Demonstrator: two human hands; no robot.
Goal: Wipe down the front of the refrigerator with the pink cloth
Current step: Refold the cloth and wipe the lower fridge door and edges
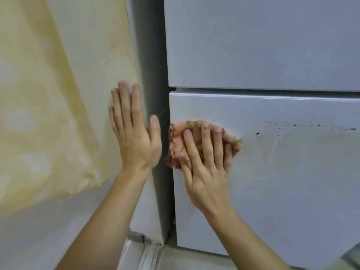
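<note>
Yellowed wall at left, white fridge at right. My left hand flat on wall by fridge side, fingers straight, holding nothing. My right hand presses bunched pink cloth with spread fingers against lower door, near its top left corner. Dark specks on door just right of cloth.

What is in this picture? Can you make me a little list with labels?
left hand: rests flat on the yellowish wall, fingers straight
right hand: presses the pink cloth against the lower refrigerator door
cloth place: near the door's left edge
dirt: dark specks to the right of the cloth, not yet wiped
</note>
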